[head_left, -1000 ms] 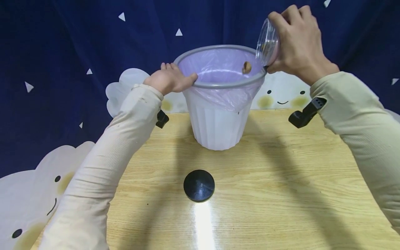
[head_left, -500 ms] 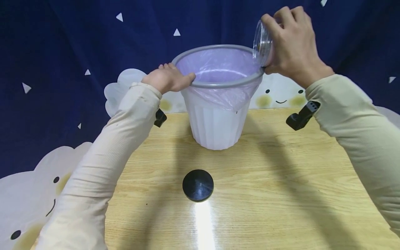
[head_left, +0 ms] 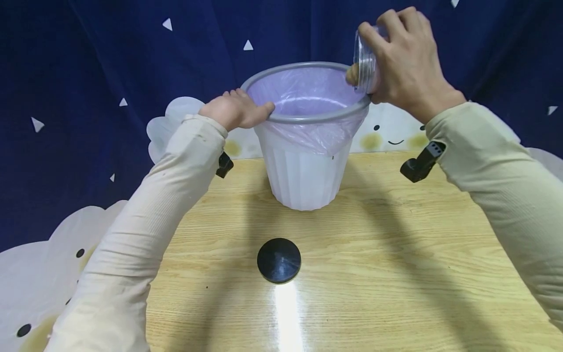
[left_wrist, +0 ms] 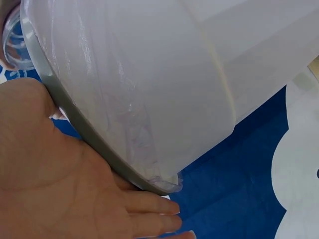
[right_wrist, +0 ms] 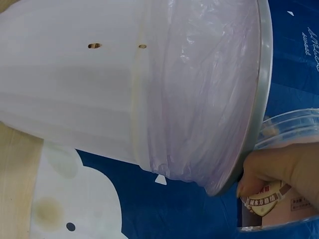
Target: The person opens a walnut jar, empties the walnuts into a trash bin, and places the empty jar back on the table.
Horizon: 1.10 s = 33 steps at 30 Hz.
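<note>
My right hand (head_left: 409, 63) grips a clear plastic jar (head_left: 365, 66), tipped on its side at the bin's right rim. The jar's mouth faces left over the opening, and a brown lump (head_left: 352, 75) pokes out of it. In the right wrist view the jar (right_wrist: 299, 204) shows a pink label with printing. A white waste bin (head_left: 305, 173) with a grey rim and a thin purple liner (head_left: 327, 137) stands on the table. My left hand (head_left: 237, 108) rests against the rim's left side, fingers straight, thumb over the edge. The bin's floor is hidden.
A round black lid (head_left: 279, 260) lies on the wooden table (head_left: 374, 293) in front of the bin. Behind hangs a dark blue curtain (head_left: 198, 49) with white triangles. Smiling white cloud shapes (head_left: 391, 110) line the table's back and left edges.
A brown lump seen inside the bin's opening a second ago is gone from sight. The jar has shifted slightly left, and another lump now shows at its mouth. My left hand stays at the rim.
</note>
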{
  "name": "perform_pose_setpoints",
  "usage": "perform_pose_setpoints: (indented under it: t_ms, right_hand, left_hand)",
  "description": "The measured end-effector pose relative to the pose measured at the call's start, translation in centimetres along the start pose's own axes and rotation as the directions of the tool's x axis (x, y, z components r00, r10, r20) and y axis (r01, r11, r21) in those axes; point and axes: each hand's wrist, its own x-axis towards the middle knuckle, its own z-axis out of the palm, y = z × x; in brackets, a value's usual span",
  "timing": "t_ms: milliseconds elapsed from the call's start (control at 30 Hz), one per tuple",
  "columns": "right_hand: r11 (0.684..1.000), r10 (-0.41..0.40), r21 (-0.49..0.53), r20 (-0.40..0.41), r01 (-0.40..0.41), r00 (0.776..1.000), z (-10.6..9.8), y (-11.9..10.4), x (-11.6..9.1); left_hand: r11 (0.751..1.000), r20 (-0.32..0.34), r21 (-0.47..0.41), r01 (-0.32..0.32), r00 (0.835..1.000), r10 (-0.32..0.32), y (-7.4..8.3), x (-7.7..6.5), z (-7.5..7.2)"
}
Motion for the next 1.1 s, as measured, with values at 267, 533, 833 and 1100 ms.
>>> perform_pose_setpoints:
  t_ms: [267,533,833,1100]
  right_hand:
    - [0.999,-0.018,-0.04,0.02,0.019,1.0,-0.1,-0.2,0.1]
    - [0.962,-0.197,-0.181,0.052,0.203,0.979,0.1,-1.0,0.6]
    - [0.884,-0.424,-0.209,0.017,0.418,0.906,0.3,-1.0,1.1]
    - [0.696,-0.591,-0.333,0.236,0.635,0.771,-0.1,-2.0,2.3]
  left_hand:
    - [1.0,-0.005,0.018,-0.003,1.0,0.003,-0.1,-0.3,-0.2]
    - [1.0,0.017,0.005,0.007,1.0,-0.007,-0.1,-0.1,-0.1]
    - [1.0,0.03,0.027,0.01,0.999,-0.01,0.1,-0.1,-0.1]
    - [0.999,0.022,0.031,0.02,1.0,-0.02,0.1,-0.6,-0.3]
